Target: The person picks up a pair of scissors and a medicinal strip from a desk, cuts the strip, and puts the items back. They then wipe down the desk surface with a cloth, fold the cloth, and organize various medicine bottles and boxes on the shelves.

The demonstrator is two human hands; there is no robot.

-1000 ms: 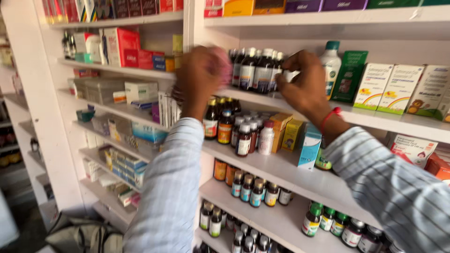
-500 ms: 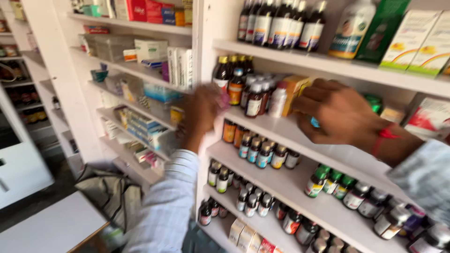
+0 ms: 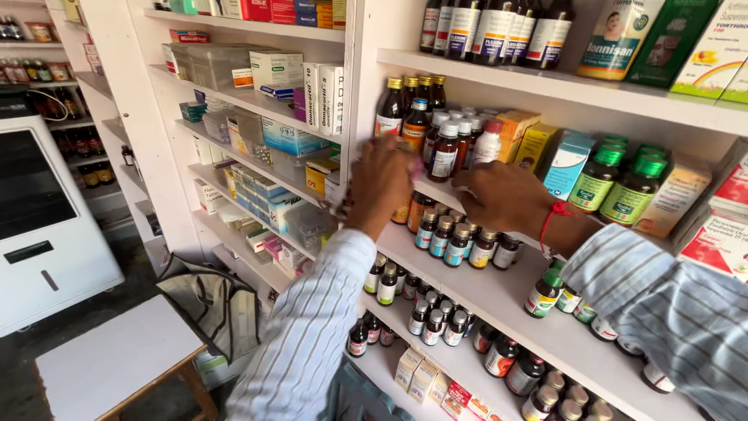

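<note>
- Your left hand [image 3: 382,183] reaches the front edge of the white shelf [image 3: 499,292], fingers curled near a brown glass bottle [image 3: 445,153]; whether it grips anything, you cannot tell.
- Your right hand [image 3: 502,195] lies spread, palm down, over the row of small dark bottles [image 3: 456,238], holding none.
- Smooth card boxes [image 3: 567,164] stand behind, labels facing out for reading.

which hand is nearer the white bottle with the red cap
Right. The right hand lies just below the white bottle with the red cap at the shelf edge, almost touching. The left hand is farther off to its left, by the brown bottles.
</note>
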